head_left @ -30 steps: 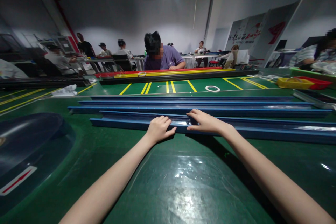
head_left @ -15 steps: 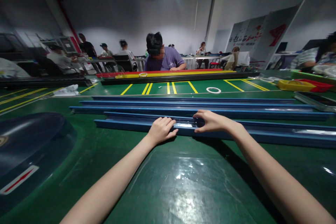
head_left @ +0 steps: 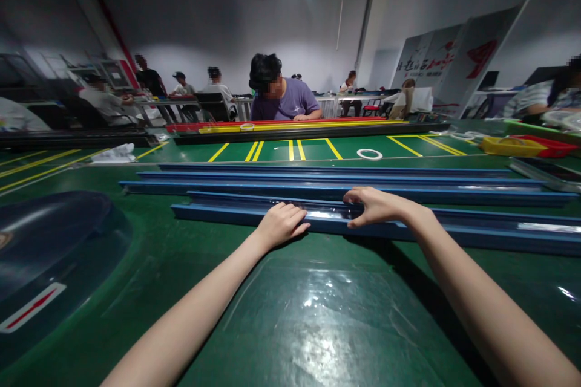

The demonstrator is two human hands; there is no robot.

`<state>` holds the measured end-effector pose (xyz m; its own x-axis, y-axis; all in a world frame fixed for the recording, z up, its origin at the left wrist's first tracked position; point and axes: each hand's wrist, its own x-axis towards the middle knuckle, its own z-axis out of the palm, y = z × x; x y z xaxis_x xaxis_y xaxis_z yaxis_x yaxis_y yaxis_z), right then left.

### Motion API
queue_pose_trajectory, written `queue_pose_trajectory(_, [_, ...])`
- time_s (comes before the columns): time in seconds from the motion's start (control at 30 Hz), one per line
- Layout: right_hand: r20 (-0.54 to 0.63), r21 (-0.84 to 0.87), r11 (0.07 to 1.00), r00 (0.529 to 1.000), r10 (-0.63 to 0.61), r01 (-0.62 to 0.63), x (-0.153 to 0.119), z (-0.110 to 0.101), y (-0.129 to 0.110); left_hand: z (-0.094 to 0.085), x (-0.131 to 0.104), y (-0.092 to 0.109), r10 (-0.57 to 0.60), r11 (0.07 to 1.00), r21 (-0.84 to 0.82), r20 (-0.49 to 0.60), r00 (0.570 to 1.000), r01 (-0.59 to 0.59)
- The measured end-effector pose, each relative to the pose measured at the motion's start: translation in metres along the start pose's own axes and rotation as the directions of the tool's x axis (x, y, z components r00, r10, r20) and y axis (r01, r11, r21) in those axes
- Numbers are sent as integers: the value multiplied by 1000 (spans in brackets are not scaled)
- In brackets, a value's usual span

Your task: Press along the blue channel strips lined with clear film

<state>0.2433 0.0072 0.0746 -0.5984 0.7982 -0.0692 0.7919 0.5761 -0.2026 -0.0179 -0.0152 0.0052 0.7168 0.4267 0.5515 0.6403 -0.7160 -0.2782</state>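
The nearest blue U-shaped channel [head_left: 227, 213] lies lengthwise across the green table, its open side up. My left hand [head_left: 282, 224] rests on it with the fingers curled over the near wall and the thumb stretched along that wall. Farther right, my right hand [head_left: 370, 205] spans the same channel, fingers at the far wall and thumb at the near one. Clear, shiny plastic [head_left: 329, 214] shows inside the channel between my hands. Just behind lie more blue channels [head_left: 254, 184], side by side and touched by neither hand.
A dark, glossy curved shell [head_left: 54, 242] sits at the left. Red, yellow and black strips [head_left: 295, 127] lie at the back before a bent-over person [head_left: 290, 97]. A white ring [head_left: 369, 154], a yellow tray [head_left: 512, 146] and a phone-like slab [head_left: 544, 172] are on the right.
The nearest blue channel has slid a little to the right, and my right hand has moved right with it. My left hand has stayed almost in place.
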Motion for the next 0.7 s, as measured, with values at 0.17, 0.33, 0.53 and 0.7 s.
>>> queue_pose_trajectory(0.17, [28, 41, 999, 999, 31, -33, -3, -1, -2, 0, 0, 1, -50, 999, 6, 15, 999, 50])
queue_pose_trajectory(0.33, [61, 88, 994, 997, 56, -62, -4, -2, -4, -2, 1, 3, -82, 996, -21, 45, 996, 83])
queue_pose_trajectory(0.53, [85, 131, 989, 995, 62, -73, -5, -2, -2, -3, 3, 4, -106, 994, -26, 67, 992, 108])
queue_pose_trajectory(0.7, [94, 156, 985, 994, 64, -78, -5, -4, -1, -4, 3, 5, -122, 992, -32, 70, 990, 124])
